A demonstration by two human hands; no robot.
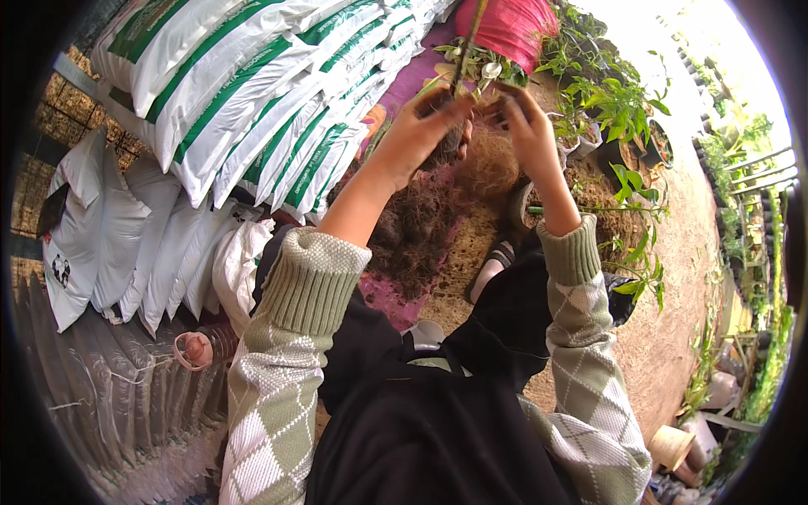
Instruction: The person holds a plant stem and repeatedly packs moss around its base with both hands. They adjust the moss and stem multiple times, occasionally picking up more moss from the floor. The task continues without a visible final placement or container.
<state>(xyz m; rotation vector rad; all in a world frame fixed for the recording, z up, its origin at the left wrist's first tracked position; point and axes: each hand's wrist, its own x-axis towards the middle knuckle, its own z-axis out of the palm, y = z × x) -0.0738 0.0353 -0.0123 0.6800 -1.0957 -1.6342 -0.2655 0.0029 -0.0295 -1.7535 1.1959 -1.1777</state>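
Note:
My left hand [435,123] is closed around the base of an upright plant stem [468,53], with a dark clump of roots or fibre [447,148] under its fingers. To its right, my right hand [530,123] hovers with bent, blurred fingers near the stem. Whether it pinches a bit of fibre cannot be made out. Below both hands lies a tuft of light brown coconut-like fibre [491,164]. A darker heap of fibrous material [413,230] is spread on a purple sheet [394,306] before my legs.
Stacked white-and-green sacks [252,82] rise at the left, with plain white bags [145,233] below them. A clear plastic bottle with a pink cap [194,351] lies beside grey plastic-wrapped bundles [107,379]. Ahead is a red sack [511,31]; leafy potted plants [615,107] line the right.

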